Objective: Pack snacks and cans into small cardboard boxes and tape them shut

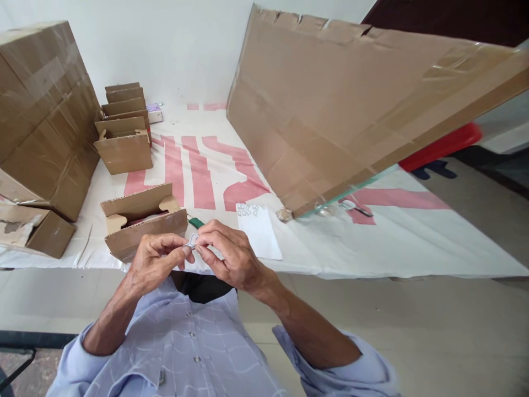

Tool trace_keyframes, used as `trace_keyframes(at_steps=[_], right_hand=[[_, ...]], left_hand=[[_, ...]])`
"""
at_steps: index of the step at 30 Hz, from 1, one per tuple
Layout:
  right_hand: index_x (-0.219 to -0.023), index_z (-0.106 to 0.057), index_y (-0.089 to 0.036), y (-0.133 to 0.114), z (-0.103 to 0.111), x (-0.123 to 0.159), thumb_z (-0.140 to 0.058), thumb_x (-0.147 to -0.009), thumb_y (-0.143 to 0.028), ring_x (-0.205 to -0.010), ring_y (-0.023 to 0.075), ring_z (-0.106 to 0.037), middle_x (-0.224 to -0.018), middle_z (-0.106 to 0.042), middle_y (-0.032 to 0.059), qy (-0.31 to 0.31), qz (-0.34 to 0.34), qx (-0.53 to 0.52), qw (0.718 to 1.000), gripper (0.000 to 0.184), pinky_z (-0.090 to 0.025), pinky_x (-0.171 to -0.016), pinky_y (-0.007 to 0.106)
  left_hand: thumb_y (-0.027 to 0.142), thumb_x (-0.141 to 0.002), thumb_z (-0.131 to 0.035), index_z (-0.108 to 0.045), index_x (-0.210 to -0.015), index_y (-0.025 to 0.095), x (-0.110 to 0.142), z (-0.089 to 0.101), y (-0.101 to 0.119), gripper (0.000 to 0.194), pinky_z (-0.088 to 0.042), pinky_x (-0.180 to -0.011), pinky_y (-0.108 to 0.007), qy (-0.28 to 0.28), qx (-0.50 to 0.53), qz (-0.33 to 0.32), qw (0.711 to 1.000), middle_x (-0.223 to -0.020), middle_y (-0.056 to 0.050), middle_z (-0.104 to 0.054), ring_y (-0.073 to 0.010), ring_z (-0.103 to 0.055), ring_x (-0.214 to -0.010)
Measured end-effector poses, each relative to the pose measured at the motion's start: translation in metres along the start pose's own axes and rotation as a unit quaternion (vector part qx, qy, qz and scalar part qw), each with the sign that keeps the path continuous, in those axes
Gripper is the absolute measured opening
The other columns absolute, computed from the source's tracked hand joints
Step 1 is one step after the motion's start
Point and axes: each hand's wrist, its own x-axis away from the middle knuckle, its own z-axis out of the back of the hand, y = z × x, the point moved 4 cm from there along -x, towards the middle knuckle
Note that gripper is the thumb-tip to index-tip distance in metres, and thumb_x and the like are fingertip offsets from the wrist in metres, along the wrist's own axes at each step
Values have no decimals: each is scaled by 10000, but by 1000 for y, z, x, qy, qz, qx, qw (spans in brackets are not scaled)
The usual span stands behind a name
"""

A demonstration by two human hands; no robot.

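Observation:
Both hands meet at the table's front edge. Between them is a small silvery metal loop [192, 239], its exact kind too small to make out. My left hand [159, 259] pinches its left side between thumb and forefinger. From the other side, my right hand [231, 253] grips it with the fingertips. Just behind the fingers lies a small green item [195, 222], partly hidden. A white sheet of paper [261, 234] lies beside my right hand, with several similar small loops [247, 209] along its far edge. Left of the hands stands an open cardboard box [144, 231], its contents mostly hidden.
More open small boxes [124, 154] stand in a row at the back left, beside a large taped carton [45, 110]. A big cardboard panel [351, 105] leans across the right side. Near its foot lies a dark-handled object [362, 210] on the white-and-red table cover [330, 253].

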Motion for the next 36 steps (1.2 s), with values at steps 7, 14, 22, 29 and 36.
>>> trace_keyframes(at_steps=[7, 14, 22, 29, 36], right_hand=[[-891, -602, -232, 10, 3, 1, -581, -1024, -170, -744, 161, -612, -831, -646, 18, 1, -118, -123, 985, 148, -512, -650, 288], [-973, -638, -227, 11, 5, 5, -660, -1006, -267, -734, 158, -601, -861, -661, 24, -34, -102, -148, 983, 56, -507, -640, 285], [-1120, -664, -227, 6, 13, 13, -759, -967, -254, -796, 198, -683, -925, -718, 67, 58, 2, -15, 998, 182, -569, -673, 312], [-1047, -713, -245, 4, 12, 22, -719, -978, -149, -762, 171, -709, -882, -732, 44, 67, 20, 96, 993, 118, -592, -683, 287], [-1207, -672, -225, 9, 13, 35, -748, -957, -144, -811, 183, -740, -941, -748, 59, 123, 1, 100, 987, 273, -633, -727, 288]], left_hand=[[479, -865, -803, -796, -724, 167, -3, -5, 3, 343, -468, -556, -261, -15, -16, 15, 1000, -685, -68, -759, -129, -588, -543], [397, -823, -799, -822, -767, 164, -5, -7, -1, 241, -472, -550, -245, -15, -7, 32, 999, -657, -53, -742, -124, -590, -534], [354, -831, -773, -829, -790, 166, -10, -11, -2, 200, -461, -544, -231, -17, -17, 30, 999, -638, -37, -735, -116, -598, -527], [395, -859, -751, -822, -769, 157, -16, -16, -5, 264, -491, -566, -242, -21, -52, 15, 998, -683, -67, -766, -133, -631, -560], [345, -862, -712, -828, -771, 159, -22, -24, -8, 237, -482, -554, -218, -27, -80, 21, 996, -678, -53, -767, -120, -628, -545]])
